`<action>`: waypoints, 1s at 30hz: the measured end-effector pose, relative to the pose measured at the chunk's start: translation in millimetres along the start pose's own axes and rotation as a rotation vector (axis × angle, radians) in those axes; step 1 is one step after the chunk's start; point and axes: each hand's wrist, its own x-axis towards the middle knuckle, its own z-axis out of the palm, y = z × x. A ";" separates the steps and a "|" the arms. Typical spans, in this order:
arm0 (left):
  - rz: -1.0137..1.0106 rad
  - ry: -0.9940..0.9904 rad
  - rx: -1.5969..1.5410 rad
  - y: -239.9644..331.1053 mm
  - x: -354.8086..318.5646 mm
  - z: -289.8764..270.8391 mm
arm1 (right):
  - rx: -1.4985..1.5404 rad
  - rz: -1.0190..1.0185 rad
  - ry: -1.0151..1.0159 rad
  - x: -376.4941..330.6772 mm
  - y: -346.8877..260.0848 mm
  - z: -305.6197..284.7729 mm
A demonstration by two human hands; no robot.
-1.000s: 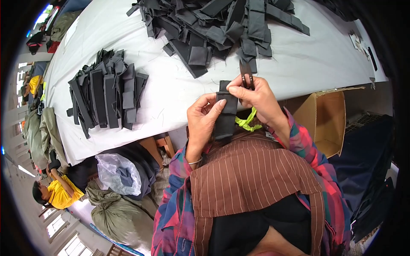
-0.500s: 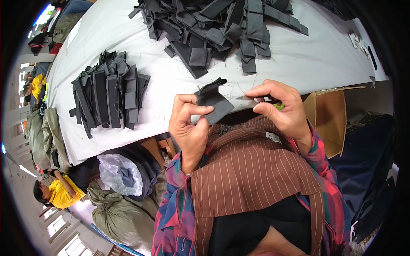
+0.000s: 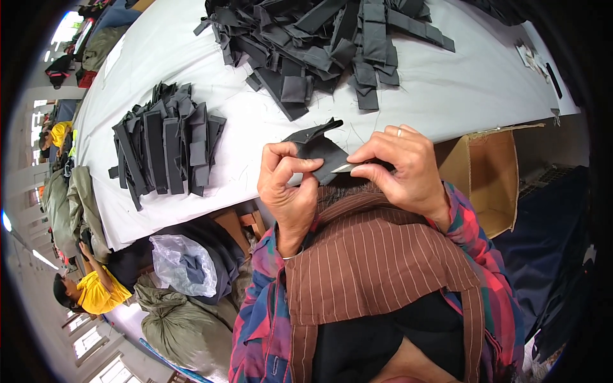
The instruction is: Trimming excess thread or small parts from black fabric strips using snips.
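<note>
Your left hand (image 3: 288, 185) and right hand (image 3: 401, 167) clamp their fingers on a dark grey fabric piece (image 3: 317, 150) held between them, its long axis running up-right, left hand nearer. Beyond lie the white desk (image 3: 447, 96), a sorted stack (image 3: 167, 150) and a loose heap (image 3: 332, 38).

white table (image 3: 447, 96) | cardboard box (image 3: 491, 172) right | windows (image 3: 89, 341) lower left, daylight | sacks (image 3: 172, 319) on floor

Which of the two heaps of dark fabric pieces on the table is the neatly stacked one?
The smaller heap at the table's left: its strips lie side by side, roughly parallel. The larger heap at the far edge is a loose, criss-crossed jumble.
</note>
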 end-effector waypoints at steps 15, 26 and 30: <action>-0.107 -0.106 -0.135 0.0 -5.0 -1.3 | 0.628 0.444 -0.131 3.5 -2.0 7.5; -0.108 -0.080 -0.084 -7.1 2.0 -2.2 | 0.527 0.335 -0.008 10.0 16.3 19.1; -0.191 0.050 -0.319 -21.7 2.3 -9.1 | 0.518 0.347 -0.043 17.2 3.8 3.1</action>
